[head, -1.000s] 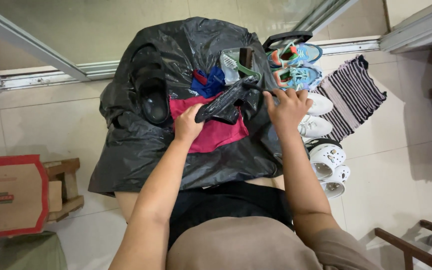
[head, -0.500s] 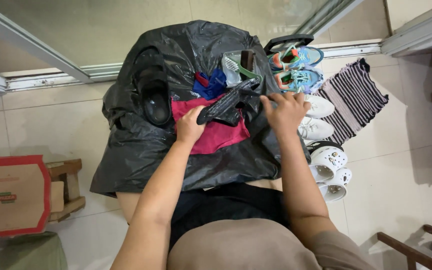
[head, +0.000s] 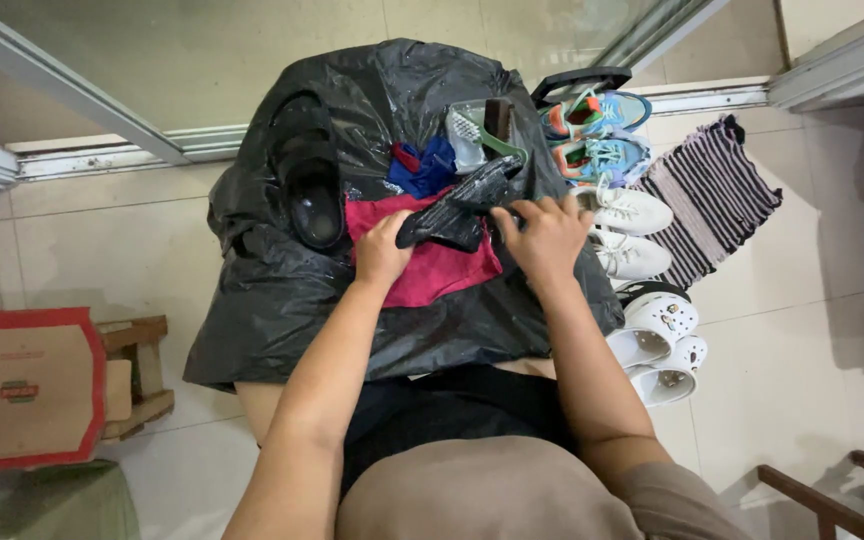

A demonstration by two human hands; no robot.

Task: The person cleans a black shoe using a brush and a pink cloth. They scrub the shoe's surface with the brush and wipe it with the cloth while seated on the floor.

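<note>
Little has moved since the earlier frames; both hands have stayed at the mouth of the big black plastic bag (head: 282,300), and the gathered flap of black plastic (head: 457,208) between them lies a touch flatter across the opening; the left hand (head: 382,250) rests on the red cloth (head: 432,265) inside the bag, its fingers curled down over the fabric, though whether they actually pinch it cannot be told; the right hand (head: 549,235) sits at the bag's right edge with its fingers closed on the end of that plastic flap; behind the red cloth lie a blue garment (head: 427,170) and a clear container with a green part (head: 482,135); just right of the bag stand bright blue and orange trainers (head: 597,135), white trainers (head: 632,235) and white clogs (head: 657,340); a striped mat (head: 712,195) lies beyond them; a red-edged cardboard box (head: 22,390) sits at the far left, well apart.
</note>
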